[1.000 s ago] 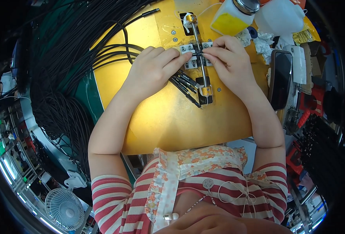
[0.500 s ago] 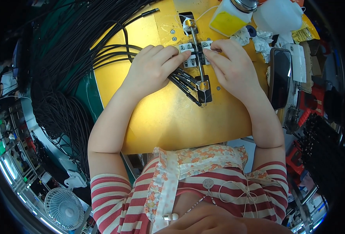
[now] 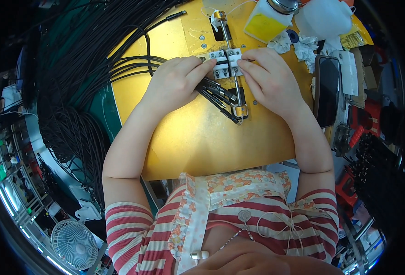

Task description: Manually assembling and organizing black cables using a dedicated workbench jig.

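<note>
Compared with the frame half a second earlier, the right block [image 3: 235, 60] now sits closer to the left block [image 3: 221, 71], narrowing the gap under the metal rod [image 3: 238, 89]; the left fingertips are drawn slightly leftward.

Location: both blocks stand beyond the middle of the gold surface [image 3: 211, 146], well apart from its near edge. A short black piece [image 3: 222, 63] lies in the left block's slot.

Governing relation: the black piece runs left to right, roughly square to the rod, which runs from far to near. I find it immediately right of the fingertips of the left hand [image 3: 177, 80], the nearer hand. The right block stands between it and the right hand [image 3: 272, 75].

Finger state: the left thumb and index are curled together at the slot; I cannot confirm a grasp on the piece. The right thumb and index are bent at the right block's outer edge, apparently in contact; I cannot tell how firmly.

Visibility limits: the piece's right end is lost at the right block. The left hand covers the section between the black cables [image 3: 81, 59] and the connector bundle [image 3: 215, 95], so I cannot verify whether the palm holds them. The curled fingers of both hands are concealed.
</note>
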A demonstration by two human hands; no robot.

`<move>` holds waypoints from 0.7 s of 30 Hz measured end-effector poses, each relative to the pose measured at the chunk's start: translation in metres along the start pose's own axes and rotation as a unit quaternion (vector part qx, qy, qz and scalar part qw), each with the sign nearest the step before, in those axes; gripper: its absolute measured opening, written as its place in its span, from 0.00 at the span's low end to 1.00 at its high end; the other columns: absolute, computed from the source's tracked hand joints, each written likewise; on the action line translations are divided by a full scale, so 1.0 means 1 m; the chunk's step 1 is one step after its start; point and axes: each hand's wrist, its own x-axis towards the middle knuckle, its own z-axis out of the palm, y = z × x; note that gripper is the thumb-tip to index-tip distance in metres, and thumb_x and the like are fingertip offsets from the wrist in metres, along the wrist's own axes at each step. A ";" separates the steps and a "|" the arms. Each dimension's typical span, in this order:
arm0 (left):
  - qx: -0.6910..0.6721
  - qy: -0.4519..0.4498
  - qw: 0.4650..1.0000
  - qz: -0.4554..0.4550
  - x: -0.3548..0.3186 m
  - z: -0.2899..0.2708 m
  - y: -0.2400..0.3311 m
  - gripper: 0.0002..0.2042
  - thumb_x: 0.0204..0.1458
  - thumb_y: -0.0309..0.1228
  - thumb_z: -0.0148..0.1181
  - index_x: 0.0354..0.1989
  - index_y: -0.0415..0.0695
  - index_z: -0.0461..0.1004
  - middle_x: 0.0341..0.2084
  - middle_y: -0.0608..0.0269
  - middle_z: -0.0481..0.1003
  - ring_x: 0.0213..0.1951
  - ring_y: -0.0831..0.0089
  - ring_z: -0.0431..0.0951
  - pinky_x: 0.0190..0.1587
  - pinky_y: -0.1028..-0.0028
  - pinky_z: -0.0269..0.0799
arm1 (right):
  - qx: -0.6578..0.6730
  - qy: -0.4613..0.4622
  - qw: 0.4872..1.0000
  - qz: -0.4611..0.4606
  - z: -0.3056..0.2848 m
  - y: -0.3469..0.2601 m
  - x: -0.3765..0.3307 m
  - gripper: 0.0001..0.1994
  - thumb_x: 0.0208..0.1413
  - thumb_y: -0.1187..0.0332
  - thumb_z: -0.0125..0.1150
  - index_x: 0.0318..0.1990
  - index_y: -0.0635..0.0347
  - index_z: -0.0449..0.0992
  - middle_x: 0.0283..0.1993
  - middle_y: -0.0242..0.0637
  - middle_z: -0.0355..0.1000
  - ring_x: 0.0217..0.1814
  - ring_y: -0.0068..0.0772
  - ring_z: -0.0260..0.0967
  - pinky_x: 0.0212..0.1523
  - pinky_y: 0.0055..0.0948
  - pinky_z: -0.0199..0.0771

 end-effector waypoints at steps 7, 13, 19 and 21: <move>-0.007 -0.003 1.000 0.012 0.013 -0.040 0.011 0.16 0.38 0.22 0.63 0.39 0.42 0.77 0.24 0.63 0.74 0.25 0.66 0.75 0.27 0.70 0.70 | 0.061 0.068 0.996 0.001 -0.005 -0.002 0.005 0.08 0.42 0.78 0.63 0.33 0.63 0.75 0.35 0.37 0.70 0.35 0.38 0.69 0.37 0.33 0.71; -0.176 -0.156 0.971 -0.041 0.011 -0.067 0.038 0.14 0.38 0.26 0.65 0.37 0.40 0.78 0.16 0.60 0.72 0.20 0.63 0.75 0.23 0.70 0.68 | 0.275 0.019 0.961 -0.034 -0.018 -0.027 0.007 0.12 0.37 0.79 0.67 0.32 0.62 0.76 0.33 0.38 0.71 0.35 0.39 0.70 0.36 0.33 0.71; -0.023 -0.041 0.999 -0.015 0.006 -0.036 0.040 0.20 0.37 0.25 0.65 0.45 0.42 0.77 0.16 0.63 0.70 0.18 0.67 0.72 0.21 0.70 0.67 | 0.296 0.014 0.955 0.005 -0.008 -0.027 0.003 0.10 0.41 0.78 0.67 0.34 0.59 0.77 0.34 0.38 0.74 0.36 0.40 0.72 0.38 0.31 0.73; -0.015 -0.061 0.998 -0.032 0.006 -0.029 0.037 0.22 0.39 0.23 0.65 0.47 0.44 0.76 0.21 0.63 0.72 0.22 0.69 0.74 0.24 0.72 0.71 | 0.263 0.027 0.964 0.006 -0.010 -0.020 0.004 0.07 0.44 0.79 0.65 0.33 0.60 0.78 0.34 0.38 0.74 0.35 0.39 0.73 0.36 0.29 0.73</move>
